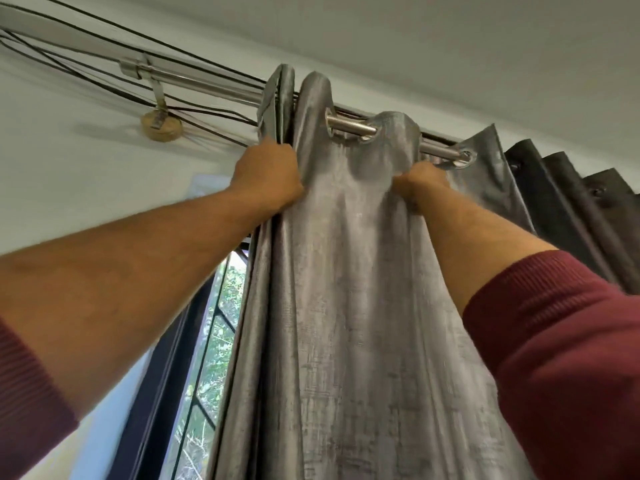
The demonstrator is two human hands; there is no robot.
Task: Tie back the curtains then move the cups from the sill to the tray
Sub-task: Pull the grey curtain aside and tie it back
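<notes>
A silver-grey eyelet curtain [349, 289] hangs from a metal rod [351, 125] near the ceiling. Both my arms reach up to its top. My left hand [268, 173] is closed on the bunched folds at the curtain's left edge, just under the rod. My right hand [420, 185] pinches the fabric below an eyelet further right along the rod. A darker grey curtain [571, 202] hangs in folds at the right. No cups, sill or tray are in view.
Black cables [104, 71] run along the wall and rod to the left, past a rod bracket [161, 123] fixed to the wall. A dark-framed window [207, 341] with greenery outside shows at the curtain's left. The ceiling is close above.
</notes>
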